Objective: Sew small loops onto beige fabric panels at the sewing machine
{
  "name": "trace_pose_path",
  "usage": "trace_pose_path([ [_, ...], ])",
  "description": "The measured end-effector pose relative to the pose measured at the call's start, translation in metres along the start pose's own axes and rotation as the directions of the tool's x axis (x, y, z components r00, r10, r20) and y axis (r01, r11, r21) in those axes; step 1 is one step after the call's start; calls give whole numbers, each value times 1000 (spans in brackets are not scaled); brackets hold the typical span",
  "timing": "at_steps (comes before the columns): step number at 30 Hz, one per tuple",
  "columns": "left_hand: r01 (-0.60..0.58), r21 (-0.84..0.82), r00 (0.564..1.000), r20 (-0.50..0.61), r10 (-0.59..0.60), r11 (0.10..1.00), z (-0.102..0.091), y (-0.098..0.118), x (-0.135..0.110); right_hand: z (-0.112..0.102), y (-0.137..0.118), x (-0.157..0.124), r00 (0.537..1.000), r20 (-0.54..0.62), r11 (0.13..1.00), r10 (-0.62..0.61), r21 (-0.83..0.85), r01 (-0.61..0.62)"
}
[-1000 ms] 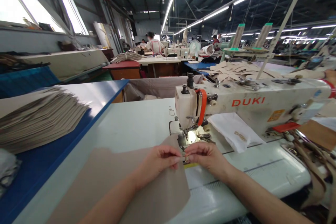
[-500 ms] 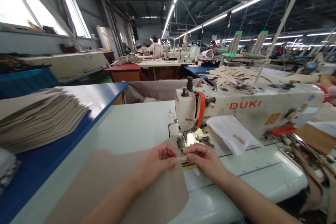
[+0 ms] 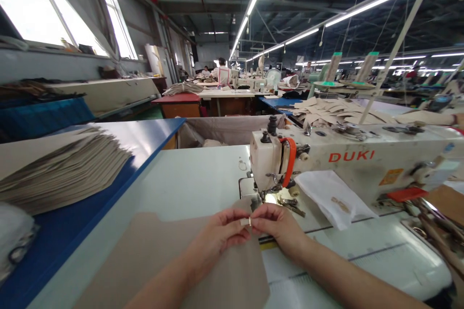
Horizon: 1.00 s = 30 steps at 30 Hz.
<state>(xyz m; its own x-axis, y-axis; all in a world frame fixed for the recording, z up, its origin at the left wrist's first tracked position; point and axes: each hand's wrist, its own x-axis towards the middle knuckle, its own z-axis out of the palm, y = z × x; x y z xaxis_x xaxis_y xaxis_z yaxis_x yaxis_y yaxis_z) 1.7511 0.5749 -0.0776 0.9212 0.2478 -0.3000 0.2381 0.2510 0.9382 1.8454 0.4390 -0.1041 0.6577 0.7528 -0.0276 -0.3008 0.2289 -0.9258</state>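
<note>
My left hand (image 3: 219,234) pinches a short, pale fabric strip (image 3: 245,222) between thumb and fingers. At the strip's right end is a small gold-coloured metal loop (image 3: 250,221), pinched in the fingertips of my right hand (image 3: 281,228). Both hands are closed and nearly touching, just in front of the needle area of a white sewing machine (image 3: 270,159). Under my left hand and forearm lies a large beige fabric panel (image 3: 145,251), flat on the pale table (image 3: 188,169). Its far right corner reaches close to the presser foot. The loop's exact shape is too small to tell.
A stack of beige panels (image 3: 72,169) lies on the blue table (image 3: 119,193) at left. A white bag (image 3: 333,198) with small metal pieces sits under the machine arm. Loose metal parts (image 3: 292,204) lie beside the needle. Beige cut pieces (image 3: 333,111) are heaped behind the machine.
The hands have drawn closer together. The metal loop was by my left fingertips, with the strip reaching to my right hand; now it is at my right fingertips. The view has shifted slightly left.
</note>
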Motion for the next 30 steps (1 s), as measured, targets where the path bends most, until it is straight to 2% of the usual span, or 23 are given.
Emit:
trace_pose_path([
  [4,-37,68,999,-8,37,997,3,0,1,-1,6,1,1000,-1,999,-20,-46,20],
  [9,-94,240,996,34,88,966,5,0,3,-1,9,-3,993,88,991,-83,-96,92],
  [11,-160,330,987,33,158,930,4,-3,5,0,9,-7,984,96,971,-148,-177,163],
  [13,-219,415,972,10,236,883,3,-6,6,1,10,-12,974,84,917,-211,-327,227],
  [15,-231,487,962,-17,273,842,2,-7,6,2,10,-14,969,77,857,-237,-453,245],
  [17,-209,524,961,-45,272,826,3,-6,6,2,10,-14,968,77,833,-239,-495,245],
  [20,-184,522,963,-73,259,833,3,-4,4,0,9,-12,951,102,812,-291,-499,302],
  [24,-176,494,965,-86,249,852,3,-3,3,-3,6,-12,901,129,721,-414,-557,412],
  [26,-199,463,961,-81,264,864,3,-3,3,-3,6,-13,895,121,705,-429,-576,415],
  [30,-251,393,951,-68,301,885,3,-4,3,0,9,-13,908,44,727,-417,-583,362],
])
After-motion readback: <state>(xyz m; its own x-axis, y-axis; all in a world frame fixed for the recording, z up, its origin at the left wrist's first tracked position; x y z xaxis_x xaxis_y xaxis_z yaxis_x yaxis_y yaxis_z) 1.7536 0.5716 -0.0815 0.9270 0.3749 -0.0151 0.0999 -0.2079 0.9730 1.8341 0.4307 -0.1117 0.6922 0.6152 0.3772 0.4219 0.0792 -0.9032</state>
